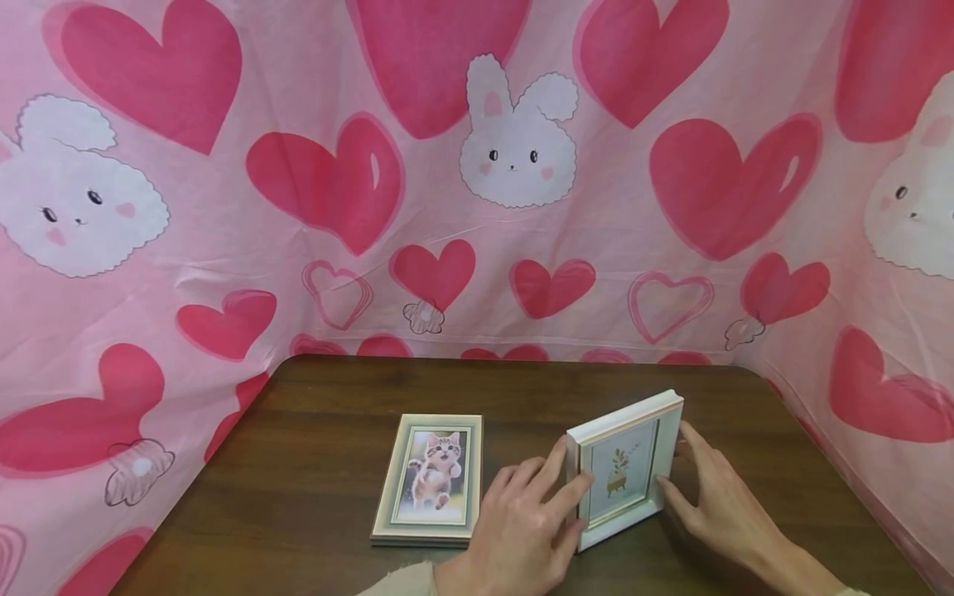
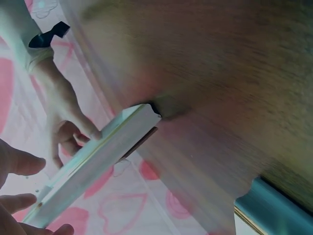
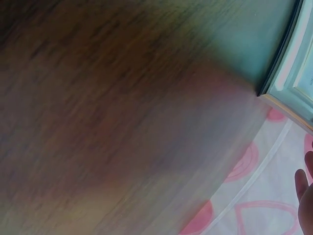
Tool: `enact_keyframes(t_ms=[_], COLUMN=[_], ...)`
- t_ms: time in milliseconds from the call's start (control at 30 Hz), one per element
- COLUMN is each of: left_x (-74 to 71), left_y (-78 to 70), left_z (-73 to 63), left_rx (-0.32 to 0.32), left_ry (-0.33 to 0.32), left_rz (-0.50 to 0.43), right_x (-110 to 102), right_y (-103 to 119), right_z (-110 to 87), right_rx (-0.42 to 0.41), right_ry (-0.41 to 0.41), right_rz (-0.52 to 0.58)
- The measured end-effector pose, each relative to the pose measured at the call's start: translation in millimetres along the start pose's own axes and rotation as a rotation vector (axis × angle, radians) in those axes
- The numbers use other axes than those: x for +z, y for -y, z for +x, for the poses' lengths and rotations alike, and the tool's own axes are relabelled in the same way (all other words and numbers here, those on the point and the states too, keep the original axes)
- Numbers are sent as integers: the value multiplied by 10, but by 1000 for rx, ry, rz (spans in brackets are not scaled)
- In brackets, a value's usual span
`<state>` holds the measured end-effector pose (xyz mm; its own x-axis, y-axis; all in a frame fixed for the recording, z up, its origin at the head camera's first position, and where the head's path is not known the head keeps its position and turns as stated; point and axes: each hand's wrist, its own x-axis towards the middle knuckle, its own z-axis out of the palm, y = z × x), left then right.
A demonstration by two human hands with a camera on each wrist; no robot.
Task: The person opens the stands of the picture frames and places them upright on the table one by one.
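Observation:
A white picture frame (image 1: 620, 476) with a plant print stands upright on the table, turned at an angle. My left hand (image 1: 522, 521) grips its left side, fingers at the edge and over the front border. On the opposite side, my right hand (image 1: 719, 497) pinches the edge, thumb at the front and other fingers partly hidden behind. The left wrist view shows this frame (image 2: 98, 152) edge-on, with the right hand (image 2: 68, 120) beyond it. A second picture frame (image 1: 391, 505), with a kitten picture, lies flat left of the hands.
Both frames are on a dark brown wooden table (image 1: 313, 463) with rounded far corners. A pink cloth (image 1: 417, 223) printed with hearts and rabbits hangs behind the table and at both sides. A black strap (image 2: 49, 36) circles the right sleeve.

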<state>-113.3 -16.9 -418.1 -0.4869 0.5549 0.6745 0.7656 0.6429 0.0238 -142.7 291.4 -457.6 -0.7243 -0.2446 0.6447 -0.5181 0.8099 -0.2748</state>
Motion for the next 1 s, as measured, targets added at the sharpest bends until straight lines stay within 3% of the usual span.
enact_keyframes(t_ms=[267,567,800,1000], left_x=[-19,-11,-23,-32], left_y=[-35,-63,-93,-82], left_z=[-9,-42,-54,-37], left_rx=[-13,8,-24,22], left_ry=[17,-57,-34,-45], left_rz=[-21,-13,-53,-33], right_x=[14,15,16,10], right_y=[-12,-49,-62,-68], right_z=[1,-3,19,19], right_rx=[-2,-28,-35,-31], right_ry=[-3,-8,-5,-8], right_rz=[12,13,21,22])
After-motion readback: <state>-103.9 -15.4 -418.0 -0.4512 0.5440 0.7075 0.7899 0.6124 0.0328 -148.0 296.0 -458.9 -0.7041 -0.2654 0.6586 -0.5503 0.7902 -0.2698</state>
